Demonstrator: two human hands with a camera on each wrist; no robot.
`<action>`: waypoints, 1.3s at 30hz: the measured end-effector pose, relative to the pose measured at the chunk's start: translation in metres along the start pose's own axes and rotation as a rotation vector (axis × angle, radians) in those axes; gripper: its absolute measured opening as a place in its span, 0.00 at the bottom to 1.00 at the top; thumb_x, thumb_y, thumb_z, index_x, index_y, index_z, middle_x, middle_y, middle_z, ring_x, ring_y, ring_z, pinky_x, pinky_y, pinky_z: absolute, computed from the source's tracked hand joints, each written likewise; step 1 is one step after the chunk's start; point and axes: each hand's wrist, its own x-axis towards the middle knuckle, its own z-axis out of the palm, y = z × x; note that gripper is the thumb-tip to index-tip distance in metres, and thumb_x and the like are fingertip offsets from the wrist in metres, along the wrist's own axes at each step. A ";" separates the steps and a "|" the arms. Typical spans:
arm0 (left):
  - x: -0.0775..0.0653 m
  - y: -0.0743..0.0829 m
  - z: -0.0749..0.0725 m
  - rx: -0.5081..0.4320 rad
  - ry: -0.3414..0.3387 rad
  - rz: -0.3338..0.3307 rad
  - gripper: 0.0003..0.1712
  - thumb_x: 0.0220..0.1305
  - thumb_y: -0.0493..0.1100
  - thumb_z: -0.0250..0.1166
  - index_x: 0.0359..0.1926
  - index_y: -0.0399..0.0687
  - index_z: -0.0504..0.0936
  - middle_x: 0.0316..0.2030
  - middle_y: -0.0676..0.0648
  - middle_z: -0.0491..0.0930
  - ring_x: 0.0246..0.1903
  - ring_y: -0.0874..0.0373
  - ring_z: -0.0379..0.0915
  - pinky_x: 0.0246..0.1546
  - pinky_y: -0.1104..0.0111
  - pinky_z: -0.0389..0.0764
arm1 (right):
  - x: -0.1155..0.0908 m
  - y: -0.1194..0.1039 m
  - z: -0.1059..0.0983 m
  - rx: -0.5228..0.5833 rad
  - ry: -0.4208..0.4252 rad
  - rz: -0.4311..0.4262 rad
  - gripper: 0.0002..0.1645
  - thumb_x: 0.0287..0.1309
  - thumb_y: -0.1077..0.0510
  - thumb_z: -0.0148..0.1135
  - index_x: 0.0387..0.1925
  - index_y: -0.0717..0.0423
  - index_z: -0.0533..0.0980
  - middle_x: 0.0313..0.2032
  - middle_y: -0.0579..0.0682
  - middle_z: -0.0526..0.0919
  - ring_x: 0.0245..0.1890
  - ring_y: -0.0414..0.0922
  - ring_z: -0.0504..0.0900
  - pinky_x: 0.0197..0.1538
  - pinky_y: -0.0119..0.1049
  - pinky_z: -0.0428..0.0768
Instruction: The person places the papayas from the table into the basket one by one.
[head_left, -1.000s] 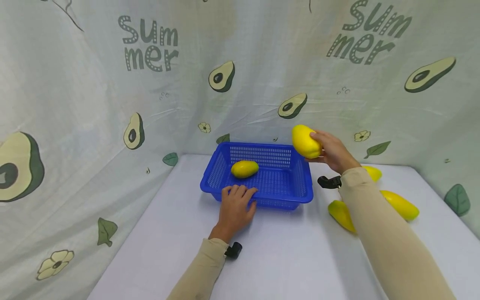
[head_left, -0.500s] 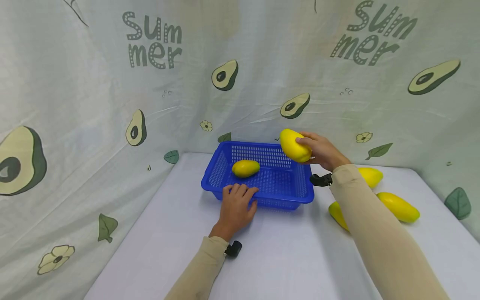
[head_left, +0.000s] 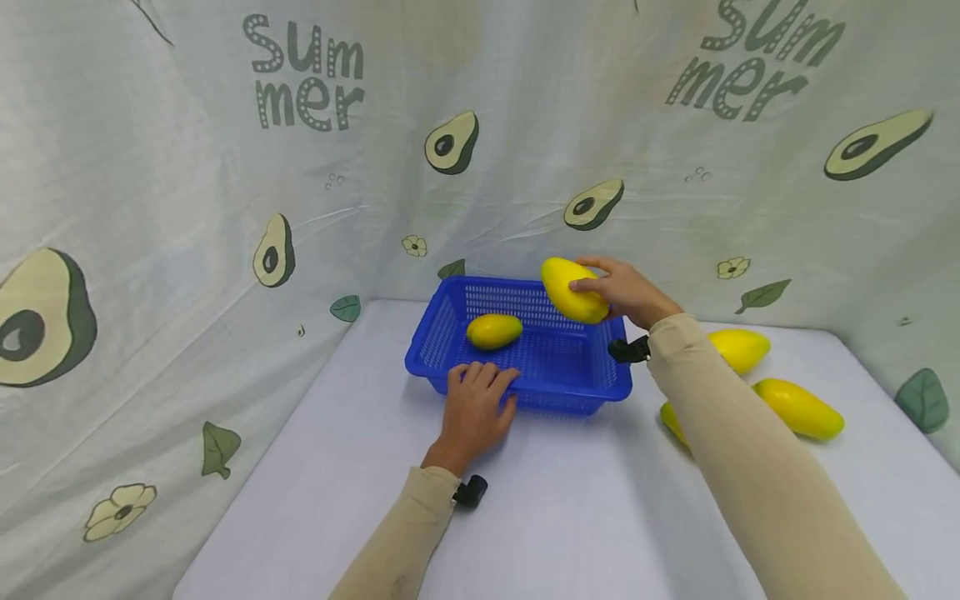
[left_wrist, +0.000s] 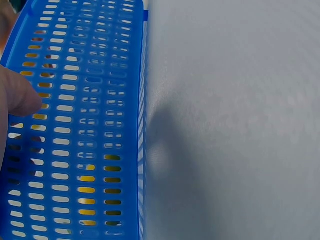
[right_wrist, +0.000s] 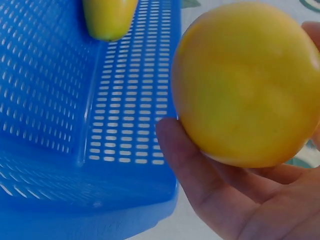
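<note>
My right hand (head_left: 630, 292) grips a yellow mango (head_left: 568, 290) above the right rear part of a blue plastic basket (head_left: 573, 392). Close up in the right wrist view, the mango's rounded end (right_wrist: 245, 85) faces the camera, with fingers curled around its underside. Another yellow mango (head_left: 495, 332), greenish at one tip, lies inside the basket toward the left. My left hand (head_left: 476, 412) holds the basket's front rim, its fingers over the edge. The left wrist view shows the thumb (left_wrist: 22, 95) against the slotted outer wall.
To the right of the basket, several mangoes lie on the white table (head_left: 570, 508): one farther back (head_left: 741, 348), another in front (head_left: 802, 408), and one partly hidden (head_left: 672, 423) by my right sleeve. A cloth printed with avocados (head_left: 594, 205) hangs behind and at the sides.
My right hand has carried the mango leftward, from beside the basket's right rear corner to over the basket. The left hand stays on the front rim, and the basket has stayed put.
</note>
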 end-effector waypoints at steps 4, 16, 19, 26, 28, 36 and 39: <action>0.000 0.000 0.002 0.010 0.005 0.006 0.19 0.62 0.51 0.67 0.54 0.56 0.83 0.40 0.54 0.79 0.44 0.55 0.71 0.56 0.52 0.64 | 0.003 -0.002 0.007 -0.071 -0.008 -0.029 0.44 0.65 0.45 0.64 0.77 0.46 0.58 0.64 0.62 0.69 0.50 0.56 0.75 0.45 0.46 0.80; 0.004 0.000 -0.001 0.022 -0.040 -0.008 0.20 0.65 0.53 0.65 0.56 0.58 0.82 0.41 0.54 0.79 0.47 0.55 0.71 0.58 0.52 0.63 | 0.004 -0.019 0.028 -0.090 -0.092 -0.104 0.41 0.64 0.45 0.66 0.74 0.45 0.62 0.62 0.60 0.72 0.49 0.56 0.78 0.46 0.45 0.81; 0.004 0.000 -0.001 0.022 -0.052 -0.018 0.20 0.65 0.53 0.64 0.57 0.58 0.82 0.41 0.54 0.78 0.47 0.55 0.71 0.58 0.52 0.62 | 0.007 -0.021 0.033 -0.072 -0.103 -0.105 0.40 0.63 0.46 0.67 0.74 0.45 0.64 0.61 0.60 0.73 0.49 0.56 0.78 0.46 0.44 0.81; 0.002 0.000 0.000 0.024 -0.026 -0.011 0.20 0.63 0.52 0.66 0.56 0.57 0.82 0.40 0.54 0.79 0.46 0.55 0.71 0.58 0.51 0.63 | 0.008 -0.028 0.048 -0.047 -0.130 -0.110 0.41 0.60 0.47 0.70 0.73 0.43 0.66 0.64 0.59 0.72 0.50 0.55 0.79 0.46 0.44 0.80; 0.001 0.000 0.000 0.026 -0.028 -0.012 0.20 0.63 0.52 0.66 0.56 0.57 0.82 0.40 0.54 0.78 0.46 0.55 0.71 0.58 0.51 0.63 | 0.009 -0.030 0.052 -0.044 -0.132 -0.116 0.42 0.59 0.47 0.70 0.73 0.42 0.66 0.64 0.58 0.73 0.51 0.55 0.79 0.46 0.44 0.80; 0.002 0.001 -0.001 0.024 -0.043 -0.020 0.21 0.64 0.52 0.66 0.57 0.57 0.82 0.41 0.54 0.78 0.46 0.56 0.71 0.58 0.51 0.63 | 0.013 -0.038 0.068 -0.015 -0.129 -0.157 0.40 0.59 0.49 0.70 0.72 0.41 0.68 0.66 0.56 0.71 0.54 0.54 0.77 0.51 0.47 0.79; 0.002 0.002 -0.002 0.026 -0.057 -0.020 0.21 0.64 0.52 0.66 0.57 0.57 0.82 0.41 0.54 0.78 0.47 0.56 0.71 0.59 0.51 0.63 | 0.013 -0.041 0.073 -0.007 -0.132 -0.169 0.38 0.59 0.50 0.70 0.71 0.41 0.69 0.67 0.55 0.70 0.57 0.54 0.75 0.56 0.50 0.77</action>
